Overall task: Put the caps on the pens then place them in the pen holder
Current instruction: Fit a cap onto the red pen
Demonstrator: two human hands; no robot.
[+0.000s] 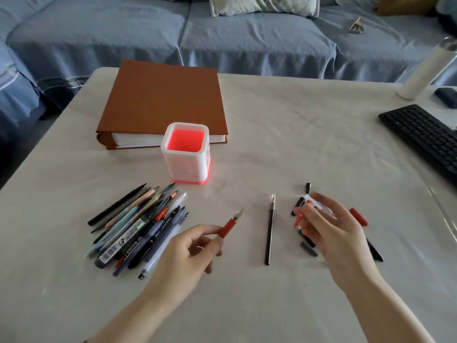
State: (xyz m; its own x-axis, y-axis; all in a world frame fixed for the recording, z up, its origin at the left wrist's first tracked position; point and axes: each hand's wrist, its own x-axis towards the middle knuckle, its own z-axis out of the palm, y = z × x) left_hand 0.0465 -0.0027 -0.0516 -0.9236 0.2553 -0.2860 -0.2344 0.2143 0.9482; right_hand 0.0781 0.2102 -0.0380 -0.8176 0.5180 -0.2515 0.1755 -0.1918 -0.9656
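Pen (228,225) juts past left fingers (205,230); right fingers (326,203) pinch red cap (298,219).

The right hand (331,231) partly hides loose caps (309,249) (keyboard (420,137) cut off).

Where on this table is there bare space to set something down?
Widest bare patch: the cloth between the brown binder and the keyboard, behind the pencil. Also bare: the near edge between the forearms. Crowded: the pen pile beside the left hand holding a red pen, and the loose caps under the right hand pinching a red cap.
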